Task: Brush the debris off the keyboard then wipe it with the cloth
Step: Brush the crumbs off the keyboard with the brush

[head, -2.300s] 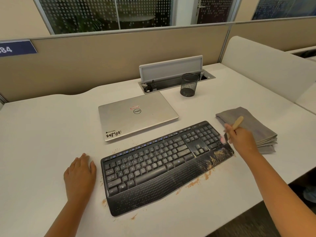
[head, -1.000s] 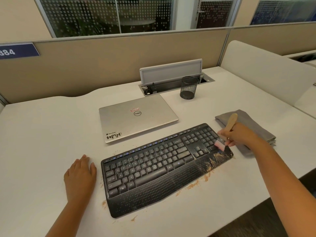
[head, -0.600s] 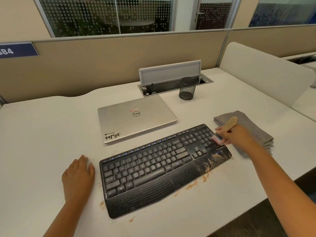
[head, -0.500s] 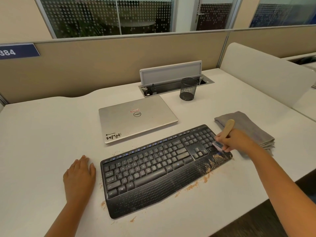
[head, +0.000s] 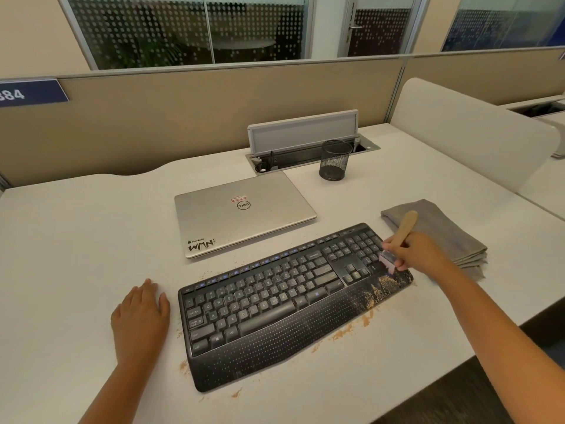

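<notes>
A white desk [head: 76,240] carries a black keyboard [head: 284,304]. Behind the keyboard lie a closed laptop [head: 241,212] and a mesh cup [head: 335,160]; right of it, a folded grey cloth [head: 443,234]; around it, brown crumbs [head: 344,333]; left of it rests a flat hand [head: 140,316].

- One black keyboard [head: 293,304], lying near on the desk.
- One wooden-handled brush [head: 397,240], at the right end of the keyboard.
- One folded grey cloth [head: 443,234], on the right.
- One closed silver laptop [head: 241,214], farther back.
- One black mesh pen cup [head: 335,160], far, right of centre.
- Two hands: left hand [head: 140,316] flat on the desk, right hand [head: 419,254] gripping the brush.
- Several patches of brown debris [head: 379,286], uncounted.
</notes>
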{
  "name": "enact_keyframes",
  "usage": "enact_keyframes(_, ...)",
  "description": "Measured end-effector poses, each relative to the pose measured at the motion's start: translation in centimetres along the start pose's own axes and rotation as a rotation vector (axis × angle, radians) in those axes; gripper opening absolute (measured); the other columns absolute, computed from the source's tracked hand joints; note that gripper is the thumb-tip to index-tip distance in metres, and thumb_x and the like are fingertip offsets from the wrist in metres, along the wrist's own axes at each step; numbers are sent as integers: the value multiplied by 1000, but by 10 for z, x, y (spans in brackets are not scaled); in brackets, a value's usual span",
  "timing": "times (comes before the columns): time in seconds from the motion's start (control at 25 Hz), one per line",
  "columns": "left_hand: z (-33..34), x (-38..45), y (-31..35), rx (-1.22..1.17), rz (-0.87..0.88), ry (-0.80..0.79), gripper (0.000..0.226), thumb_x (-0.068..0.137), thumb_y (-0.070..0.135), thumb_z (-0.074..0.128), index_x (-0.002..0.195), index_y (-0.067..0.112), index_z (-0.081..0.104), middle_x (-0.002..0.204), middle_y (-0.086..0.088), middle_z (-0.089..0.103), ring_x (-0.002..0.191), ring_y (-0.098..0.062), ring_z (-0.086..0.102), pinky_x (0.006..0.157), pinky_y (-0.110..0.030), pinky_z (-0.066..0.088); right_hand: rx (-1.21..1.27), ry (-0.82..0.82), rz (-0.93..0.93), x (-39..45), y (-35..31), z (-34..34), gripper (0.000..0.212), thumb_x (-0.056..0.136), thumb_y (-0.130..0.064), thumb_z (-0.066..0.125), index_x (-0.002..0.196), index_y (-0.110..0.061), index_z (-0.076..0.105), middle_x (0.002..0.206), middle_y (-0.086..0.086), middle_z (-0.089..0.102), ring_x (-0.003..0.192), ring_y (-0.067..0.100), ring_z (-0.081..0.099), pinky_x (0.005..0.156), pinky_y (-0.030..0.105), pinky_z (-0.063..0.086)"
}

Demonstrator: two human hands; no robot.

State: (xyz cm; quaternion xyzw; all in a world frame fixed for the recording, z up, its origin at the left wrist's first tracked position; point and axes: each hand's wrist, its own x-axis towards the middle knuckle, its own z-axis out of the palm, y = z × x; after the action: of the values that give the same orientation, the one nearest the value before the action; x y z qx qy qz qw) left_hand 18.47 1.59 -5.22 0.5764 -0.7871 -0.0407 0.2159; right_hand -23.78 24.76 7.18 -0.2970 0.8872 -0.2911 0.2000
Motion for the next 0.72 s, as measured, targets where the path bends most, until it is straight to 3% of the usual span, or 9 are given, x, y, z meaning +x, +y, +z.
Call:
enact_keyframes(0.16,0,0,1,0,-2,3,34,94,18,48,120,-2,57,124,-23,58,115,-44,53,96,-58,38,50,206,-59,3,1,0,23,91,-23,60,109,-12,67,84,11,70,62,13,60,58,23,50)
enact_keyframes(0.32,-2,1,2,-17,-7,-15,35,93,15,52,123,-2,56,127,-23,57,119,-44,50,99,-57,36,-85,-71,66,1,0,1,23,90,-21,61,108,-8,66,71,8,66,55,14,57,49,18,44)
enact_keyframes(0.48,0,0,0,-10,-13,-24,36,93,16,52,124,-1,56,128,-22,56,120,-43,50,100,-58,35,-26,71,15,10,-11,-2,24,92,-19,57,109,-5,65,79,12,68,61,16,59,60,25,51)
enact_keyframes(0.64,0,0,1,-8,-24,-24,36,92,16,52,123,-1,56,128,-22,57,119,-43,51,99,-58,36,-57,-186,57,10,-21,1,20,90,-17,60,108,-8,64,74,11,67,55,14,59,56,20,54)
enact_keyframes(0.72,0,1,0,-6,-21,-20,35,92,16,53,123,-1,56,127,-22,57,119,-43,51,99,-58,37,-9,-87,77,15,-21,-4,17,91,-17,58,105,-9,65,75,11,66,61,19,61,68,29,55)
